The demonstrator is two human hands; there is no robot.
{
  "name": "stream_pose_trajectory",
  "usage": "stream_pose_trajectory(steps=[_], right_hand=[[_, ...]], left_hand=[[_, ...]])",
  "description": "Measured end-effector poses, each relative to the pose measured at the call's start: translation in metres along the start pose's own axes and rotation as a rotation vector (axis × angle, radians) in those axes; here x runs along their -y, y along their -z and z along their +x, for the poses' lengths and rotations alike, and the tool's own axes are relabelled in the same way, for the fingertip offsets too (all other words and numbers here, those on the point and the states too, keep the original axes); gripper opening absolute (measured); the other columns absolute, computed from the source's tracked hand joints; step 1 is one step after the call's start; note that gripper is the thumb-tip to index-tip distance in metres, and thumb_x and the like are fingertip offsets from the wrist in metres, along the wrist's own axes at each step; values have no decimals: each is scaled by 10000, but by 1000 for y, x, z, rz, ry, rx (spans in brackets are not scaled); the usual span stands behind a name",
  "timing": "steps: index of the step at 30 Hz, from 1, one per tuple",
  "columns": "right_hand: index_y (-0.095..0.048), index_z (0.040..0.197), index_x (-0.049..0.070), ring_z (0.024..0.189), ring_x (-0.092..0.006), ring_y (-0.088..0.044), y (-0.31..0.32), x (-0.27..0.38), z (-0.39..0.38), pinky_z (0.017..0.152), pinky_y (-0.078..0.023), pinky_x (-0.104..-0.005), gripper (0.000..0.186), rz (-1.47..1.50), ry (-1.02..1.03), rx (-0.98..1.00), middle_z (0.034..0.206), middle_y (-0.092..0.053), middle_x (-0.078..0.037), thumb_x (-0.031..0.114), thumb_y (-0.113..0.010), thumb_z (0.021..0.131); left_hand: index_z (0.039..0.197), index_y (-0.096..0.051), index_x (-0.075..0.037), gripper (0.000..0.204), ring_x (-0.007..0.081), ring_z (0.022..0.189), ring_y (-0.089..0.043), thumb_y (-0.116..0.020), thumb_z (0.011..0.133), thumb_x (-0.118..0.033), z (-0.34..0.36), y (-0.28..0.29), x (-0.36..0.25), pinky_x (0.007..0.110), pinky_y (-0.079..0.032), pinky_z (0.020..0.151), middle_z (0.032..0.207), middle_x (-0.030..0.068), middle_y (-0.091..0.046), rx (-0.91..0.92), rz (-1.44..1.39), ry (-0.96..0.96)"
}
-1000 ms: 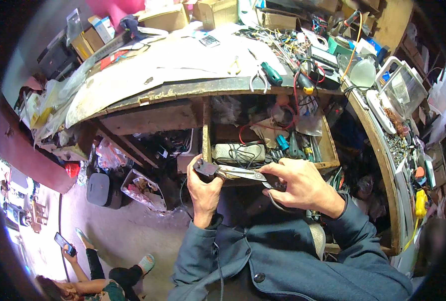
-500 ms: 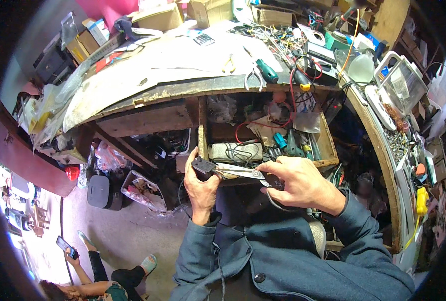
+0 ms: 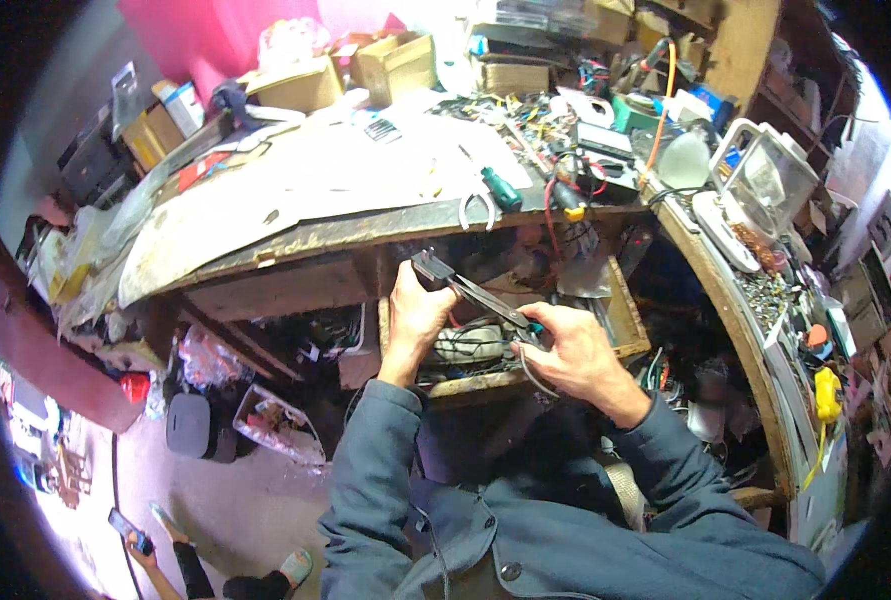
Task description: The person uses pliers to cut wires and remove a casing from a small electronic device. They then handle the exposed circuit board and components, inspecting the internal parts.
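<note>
My left hand (image 3: 415, 325) grips a small dark rectangular piece (image 3: 431, 269), like a plug or adapter, held up over the open wooden drawer (image 3: 627, 312). My right hand (image 3: 585, 365) has a long metal hand tool (image 3: 493, 303), perhaps scissors, slanting up to that piece; the part in the fingers is partly hidden. A cable dangles below my right hand. Inside the drawer under both hands are a white block (image 3: 463, 342) with black cord, wires and assorted tools, partly covered by my arms.
The bench top (image 3: 200, 240) holds paper sheets, pliers (image 3: 476, 207), a green screwdriver (image 3: 501, 189), tangled wires and boxes. At right are a clear appliance (image 3: 765, 185) and a yellow tool (image 3: 827, 395). Below left, a person's hand with a phone (image 3: 131, 534) and feet show near a bin (image 3: 195, 428).
Both my hands have risen with what they hold, and the metal tool now slants more steeply, its left end higher. The camera view has tilted, moving the bench lower in the picture.
</note>
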State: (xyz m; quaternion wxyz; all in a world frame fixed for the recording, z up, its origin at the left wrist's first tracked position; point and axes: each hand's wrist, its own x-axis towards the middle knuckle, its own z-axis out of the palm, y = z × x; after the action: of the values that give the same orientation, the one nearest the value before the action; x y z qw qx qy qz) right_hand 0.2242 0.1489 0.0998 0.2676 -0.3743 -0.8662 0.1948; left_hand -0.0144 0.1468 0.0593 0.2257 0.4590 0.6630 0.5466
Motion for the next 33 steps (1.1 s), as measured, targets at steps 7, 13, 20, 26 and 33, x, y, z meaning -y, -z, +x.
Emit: stream_pose_trajectory(steps=[7, 13, 20, 26, 33], right_hand=[[-690, 1149, 35, 742, -318, -684, -14, -14, -8, 695, -541, -403, 383, 134, -90, -178, 879, -715, -170, 228, -790, 834], [-666, 1212, 33, 726, -324, -673, -15, -7, -9, 689, -536, -408, 431, 141, -139, -147, 876, -705, -181, 214, -782, 838], [-639, 1353, 187, 656, -350, -594, -1, 12, -11, 611, -489, -447, 537, -12, -74, -176, 755, -572, -166, 230, -778, 836], [-639, 1371, 232, 632, -350, -597, 7, 21, -7, 582, -485, -459, 534, -142, -106, -157, 762, -556, -158, 279, -758, 853], [-636, 1380, 245, 626, -350, -600, 12, 24, -5, 575, -489, -460, 541, -168, -100, -139, 757, -552, -152, 293, -755, 854]], left_hand=[[1088, -560, 1, 478, 251, 928, -650, -828, 724, -156, 40, -46, 16, 389, -528, 863, 997, 138, -667, 83, -90, -104], [1002, -637, -11, 317, 191, 773, -654, -836, 784, -128, 41, -46, 18, 349, -546, 742, 843, 78, -686, 54, -128, -171], [934, -575, -77, 287, 79, 717, -529, -830, 810, -126, 39, -50, 19, 277, -485, 659, 811, -43, -583, 144, -357, -84], [964, -627, -39, 277, 112, 756, -620, -825, 777, -92, 41, -51, 24, 292, -525, 703, 843, 12, -685, 151, -423, -44], [953, -627, -33, 280, 127, 759, -629, -823, 754, -65, 40, -49, 19, 309, -529, 692, 837, 26, -688, 152, -384, -34]])
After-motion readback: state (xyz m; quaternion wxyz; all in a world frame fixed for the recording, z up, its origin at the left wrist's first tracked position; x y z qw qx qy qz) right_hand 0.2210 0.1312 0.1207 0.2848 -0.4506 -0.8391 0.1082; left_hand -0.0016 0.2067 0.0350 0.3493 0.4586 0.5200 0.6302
